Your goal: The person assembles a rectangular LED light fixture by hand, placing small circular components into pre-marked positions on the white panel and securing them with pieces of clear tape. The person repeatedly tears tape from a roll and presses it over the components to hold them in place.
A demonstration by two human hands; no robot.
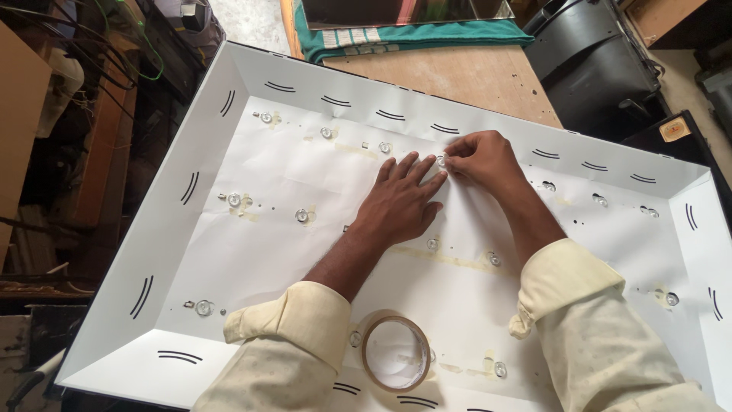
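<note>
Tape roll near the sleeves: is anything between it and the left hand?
Nothing visible does. The tape roll lies on the white sheet beside the left forearm, while the left hand lies flat farther up, next to the right hand pinching at a small lens.

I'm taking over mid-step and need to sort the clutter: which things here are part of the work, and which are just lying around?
In the work:
left hand, flat on the white sheet
right hand, pinching at a small round lens
white tray panel
tape roll

Lying about:
green cloth
wooden table
black casing

Tape roll (pixel 395 353) in tray (pixel 171 229) — near edge.
</note>
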